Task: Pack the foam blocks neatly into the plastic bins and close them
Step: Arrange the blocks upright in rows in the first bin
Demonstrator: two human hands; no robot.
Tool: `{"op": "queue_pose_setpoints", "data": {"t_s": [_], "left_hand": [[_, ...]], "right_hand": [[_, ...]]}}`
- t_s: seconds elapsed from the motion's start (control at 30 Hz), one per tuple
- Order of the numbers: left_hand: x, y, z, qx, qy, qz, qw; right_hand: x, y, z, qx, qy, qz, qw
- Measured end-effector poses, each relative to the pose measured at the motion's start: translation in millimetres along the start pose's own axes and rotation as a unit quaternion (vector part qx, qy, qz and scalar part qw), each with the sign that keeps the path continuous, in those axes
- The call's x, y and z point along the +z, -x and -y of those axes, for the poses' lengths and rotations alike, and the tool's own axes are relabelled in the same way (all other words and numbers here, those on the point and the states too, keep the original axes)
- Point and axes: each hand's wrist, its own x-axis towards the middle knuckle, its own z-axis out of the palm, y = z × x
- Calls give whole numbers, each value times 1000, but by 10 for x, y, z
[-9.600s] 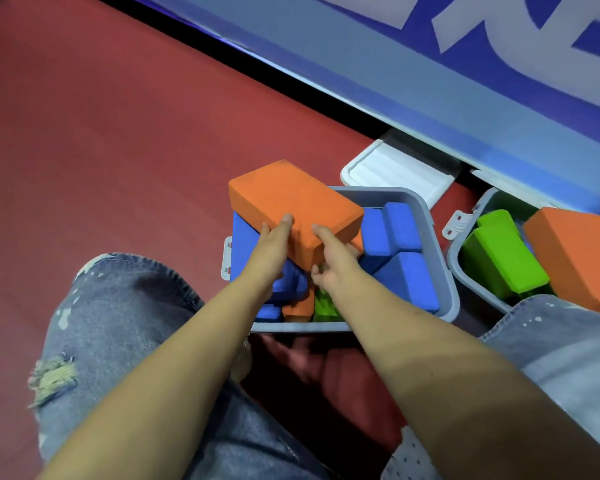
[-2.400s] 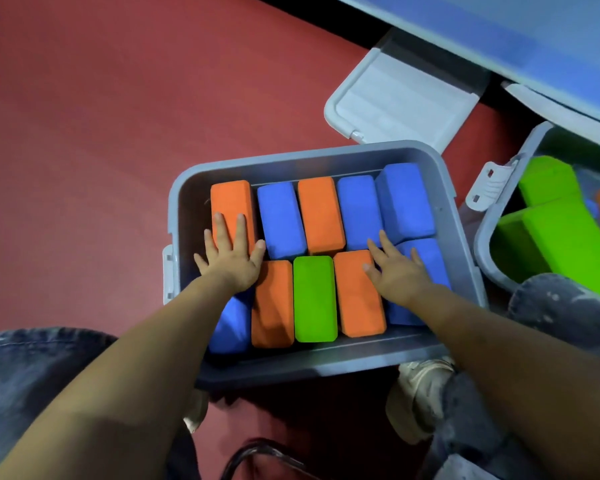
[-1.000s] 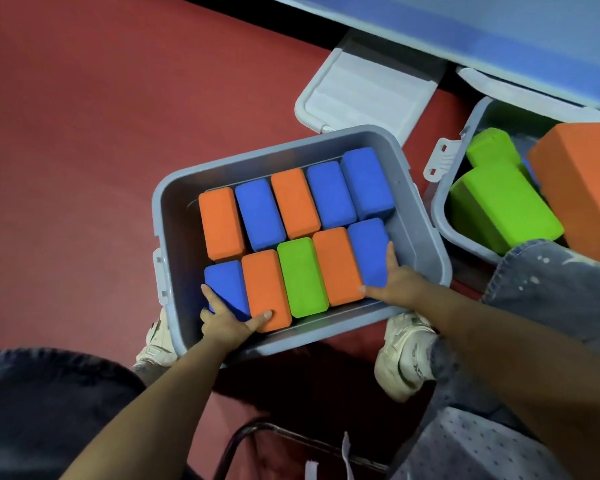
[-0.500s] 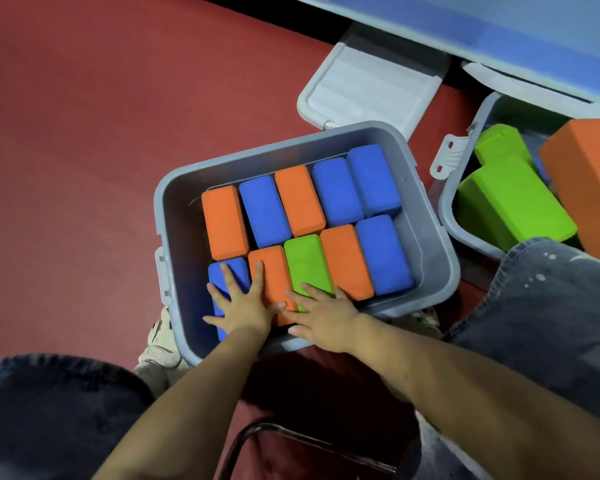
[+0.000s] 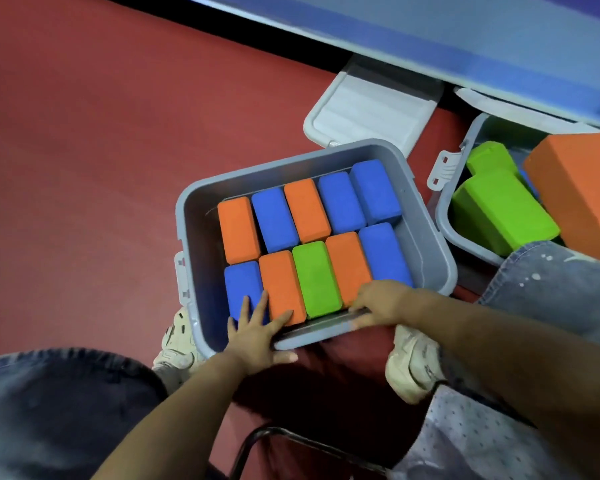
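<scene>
An open grey bin [image 5: 430, 237] sits on the red floor, packed with two tidy rows of foam blocks: blue [image 5: 340, 200], orange [image 5: 238, 228] and one green [image 5: 316, 277]. My left hand [image 5: 257, 332] lies at the near-left corner. Its straight fingers rest on the blue block [image 5: 241, 285] and the orange block [image 5: 279, 282] beside it, and its thumb is outside the rim. My right hand [image 5: 378, 303] grips the bin's near wall, fingers curled inside by an orange block [image 5: 347, 265], thumb outside. The bin's pale lid [image 5: 371, 109] lies flat behind it.
A second open bin [image 5: 442, 220] stands at the right with loose green blocks [image 5: 499, 209] and a big orange block [image 5: 579, 188] sticking up. A blue board [image 5: 465, 36] runs along the back. My shoes [image 5: 413, 365], denim knees and a dark metal frame [image 5: 291, 441] are close.
Half a second ago both hands lay flat on the near row. My right hand has moved right and taken hold of the near wall; my left hand has slid back toward the rim.
</scene>
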Motion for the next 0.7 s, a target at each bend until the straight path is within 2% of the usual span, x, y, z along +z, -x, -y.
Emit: {"op": "queue_pose_setpoints", "data": {"t_s": [0.13, 0.27, 0.37, 0.57, 0.7], "left_hand": [[-107, -3, -20, 16, -8, 29, 999], [-324, 46, -38, 6, -51, 58, 997], [-388, 64, -56, -4, -103, 10, 995], [-692, -69, 228, -83, -151, -55, 983], [-865, -236, 503, -143, -135, -133, 971]], "right_hand": [[256, 214, -313, 104, -56, 20, 993], [355, 166, -302, 133, -37, 17, 990], [386, 47, -210, 162, -35, 2, 986], [375, -249, -1, 155, -82, -154, 972], [140, -525, 218, 175, -110, -160, 965]]}}
